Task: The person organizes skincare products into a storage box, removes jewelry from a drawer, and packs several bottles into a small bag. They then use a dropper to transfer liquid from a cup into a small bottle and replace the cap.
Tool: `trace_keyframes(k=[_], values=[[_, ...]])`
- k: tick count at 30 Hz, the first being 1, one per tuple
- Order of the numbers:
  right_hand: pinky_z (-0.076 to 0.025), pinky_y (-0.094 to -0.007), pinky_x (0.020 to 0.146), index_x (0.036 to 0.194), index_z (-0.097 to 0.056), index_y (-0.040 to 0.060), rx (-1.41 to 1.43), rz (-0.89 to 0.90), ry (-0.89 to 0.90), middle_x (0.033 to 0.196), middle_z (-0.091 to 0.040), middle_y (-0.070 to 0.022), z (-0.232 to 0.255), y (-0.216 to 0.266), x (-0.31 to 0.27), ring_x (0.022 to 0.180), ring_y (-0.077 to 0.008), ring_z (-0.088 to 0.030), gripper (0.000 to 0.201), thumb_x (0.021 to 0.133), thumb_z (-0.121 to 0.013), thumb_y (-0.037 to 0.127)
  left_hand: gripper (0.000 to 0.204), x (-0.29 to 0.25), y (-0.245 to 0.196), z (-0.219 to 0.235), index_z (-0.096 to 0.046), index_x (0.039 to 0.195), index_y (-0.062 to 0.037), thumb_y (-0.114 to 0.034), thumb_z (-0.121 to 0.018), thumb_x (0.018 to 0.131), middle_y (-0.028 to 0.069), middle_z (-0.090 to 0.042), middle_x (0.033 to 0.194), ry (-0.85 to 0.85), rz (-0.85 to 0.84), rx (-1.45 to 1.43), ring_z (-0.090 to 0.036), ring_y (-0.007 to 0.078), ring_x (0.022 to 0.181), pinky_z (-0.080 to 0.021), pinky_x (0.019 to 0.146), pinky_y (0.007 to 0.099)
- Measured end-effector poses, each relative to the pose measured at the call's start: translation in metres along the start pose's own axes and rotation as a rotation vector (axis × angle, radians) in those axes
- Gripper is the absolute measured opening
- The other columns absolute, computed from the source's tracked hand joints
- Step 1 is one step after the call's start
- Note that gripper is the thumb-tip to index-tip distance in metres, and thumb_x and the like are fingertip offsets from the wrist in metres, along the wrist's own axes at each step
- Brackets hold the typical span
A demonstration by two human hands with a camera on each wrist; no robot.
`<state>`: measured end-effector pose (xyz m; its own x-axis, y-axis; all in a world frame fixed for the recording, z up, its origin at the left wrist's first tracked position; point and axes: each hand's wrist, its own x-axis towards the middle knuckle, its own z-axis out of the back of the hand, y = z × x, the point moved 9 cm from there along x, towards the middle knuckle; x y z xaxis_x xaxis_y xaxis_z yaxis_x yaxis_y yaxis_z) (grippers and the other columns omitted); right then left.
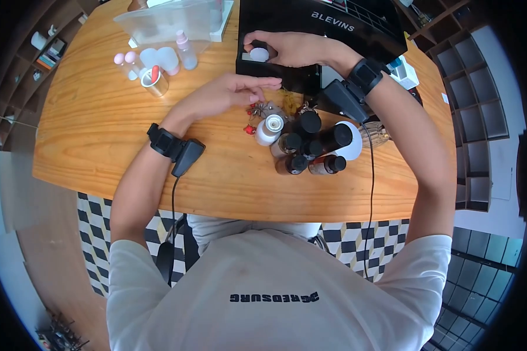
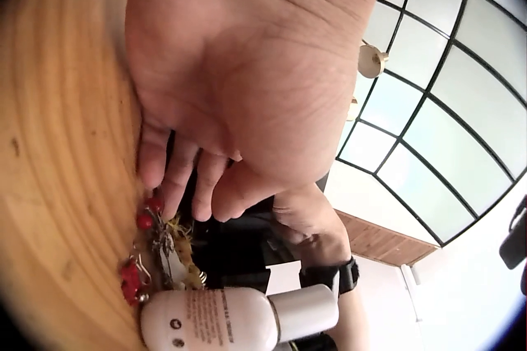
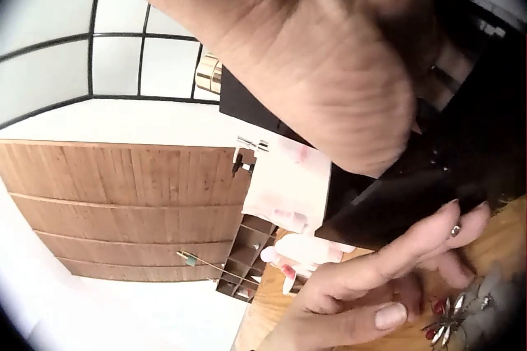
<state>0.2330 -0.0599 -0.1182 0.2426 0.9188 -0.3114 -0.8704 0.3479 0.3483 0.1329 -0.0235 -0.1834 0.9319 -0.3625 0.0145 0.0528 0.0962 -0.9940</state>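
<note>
My right hand [image 1: 298, 48] reaches into the near left corner of a black box [image 1: 281, 76] lettered BLEVINS. Its thumb and fingers curl round a white round-topped container [image 1: 259, 55], whose lower part is hidden inside the box. Palm and heel of that hand fill much of the right wrist view. Just in front of the box, my left hand [image 1: 231, 92] hovers low over the table, its fingers fairly straight and holding nothing. Close to its fingertips lie hair ornaments [image 1: 266, 109] with red beads, and a white bottle [image 1: 269, 130] stands nearby.
Several dark-capped bottles [image 1: 309, 149] cluster on the wooden table [image 1: 216, 169], beside a white round object [image 1: 349, 140]. Toward the left are a pink-capped bottle [image 1: 186, 51], a white cup [image 1: 154, 83] and a translucent case [image 1: 158, 26]. Cables trail from both wrist cameras.
</note>
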Motion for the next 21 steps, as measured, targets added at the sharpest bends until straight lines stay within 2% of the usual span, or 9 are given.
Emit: trace_keyframes(k=[4, 6, 10, 13, 15, 16, 18, 21], values=[[-0.051, -0.0389, 0.096, 0.156, -0.040, 0.0077, -0.029, 0.074, -0.113, 0.130, -0.067, -0.0195, -0.004, -0.015, 0.005, 0.112, -0.0314, -0.067, 0.066, 0.094, -0.064, 0.010, 0.050, -0.004, -0.008, -0.003, -0.055, 0.150, -0.0091, -0.002, -0.056, 0.101, 0.0059, -0.069, 0.130, 0.035, 0.005, 0.053, -0.060, 0.0143, 0.111, -0.049, 0.100, 0.0297], [-0.051, -0.0404, 0.095, 0.158, -0.034, 0.0027, -0.035, -0.073, 0.003, 0.127, -0.068, -0.0222, -0.008, -0.015, 0.001, 0.110, -0.0345, -0.067, 0.076, 0.092, -0.067, 0.019, 0.049, -0.005, -0.007, -0.002, -0.055, 0.150, -0.0091, -0.003, -0.056, 0.101, 0.0052, -0.068, 0.133, 0.052, 0.005, 0.043, -0.060, 0.0147, 0.114, -0.048, 0.102, 0.0300], [-0.049, -0.0390, 0.104, 0.153, -0.046, 0.0051, -0.030, -0.092, -0.098, 0.130, -0.067, -0.0238, 0.007, -0.002, -0.008, 0.119, -0.0359, -0.065, 0.077, 0.084, -0.072, 0.030, 0.050, -0.009, -0.010, -0.005, -0.054, 0.151, -0.0097, -0.003, -0.057, 0.102, 0.0044, -0.066, 0.137, 0.095, -0.005, -0.012, -0.059, 0.0148, 0.119, -0.046, 0.105, 0.0303], [-0.050, -0.0403, 0.103, 0.152, -0.046, 0.0062, -0.051, -0.057, -0.059, 0.128, -0.068, -0.0247, 0.007, 0.001, -0.008, 0.119, -0.0363, -0.066, 0.078, 0.084, -0.072, 0.033, 0.052, -0.009, -0.009, -0.006, -0.052, 0.153, -0.0103, -0.002, -0.057, 0.101, 0.0048, -0.065, 0.140, 0.133, -0.027, 0.027, -0.058, 0.0147, 0.122, -0.046, 0.106, 0.0306], [-0.050, -0.0423, 0.103, 0.153, -0.046, 0.0072, -0.020, -0.117, 0.051, 0.126, -0.069, -0.0251, -0.001, -0.009, -0.006, 0.118, -0.0383, -0.067, 0.078, 0.084, -0.071, 0.036, 0.054, -0.009, -0.011, -0.006, -0.051, 0.154, -0.0105, -0.002, -0.058, 0.101, 0.0050, -0.064, 0.140, 0.142, -0.024, 0.047, -0.058, 0.0149, 0.122, -0.046, 0.106, 0.0307], [-0.050, -0.0423, 0.103, 0.153, -0.046, 0.0072, -0.023, -0.116, 0.051, 0.126, -0.069, -0.0251, -0.003, -0.010, -0.006, 0.118, -0.0383, -0.067, 0.078, 0.084, -0.071, 0.036, 0.055, -0.010, -0.011, -0.006, -0.050, 0.154, -0.0108, -0.001, -0.058, 0.101, 0.0053, -0.064, 0.141, 0.153, -0.020, 0.066, -0.058, 0.0152, 0.122, -0.045, 0.107, 0.0309], [-0.053, -0.0442, 0.090, 0.148, -0.048, 0.0061, -0.078, -0.043, -0.114, 0.110, -0.073, -0.0223, 0.001, -0.010, -0.006, 0.104, -0.0396, -0.070, 0.067, 0.090, -0.071, 0.029, 0.056, -0.010, -0.009, -0.006, -0.050, 0.155, -0.0108, -0.002, -0.058, 0.100, 0.0055, -0.064, 0.141, 0.156, -0.017, 0.057, -0.057, 0.0151, 0.123, -0.045, 0.107, 0.0308], [-0.053, -0.0433, 0.090, 0.144, -0.052, 0.0044, -0.106, -0.030, -0.181, 0.110, -0.073, -0.0223, -0.001, -0.015, -0.002, 0.103, -0.0403, -0.070, 0.064, 0.089, -0.072, 0.030, 0.057, -0.010, -0.009, -0.006, -0.049, 0.155, -0.0110, -0.002, -0.059, 0.100, 0.0063, -0.063, 0.144, 0.167, -0.013, 0.055, -0.055, 0.0149, 0.126, -0.044, 0.108, 0.0303]])
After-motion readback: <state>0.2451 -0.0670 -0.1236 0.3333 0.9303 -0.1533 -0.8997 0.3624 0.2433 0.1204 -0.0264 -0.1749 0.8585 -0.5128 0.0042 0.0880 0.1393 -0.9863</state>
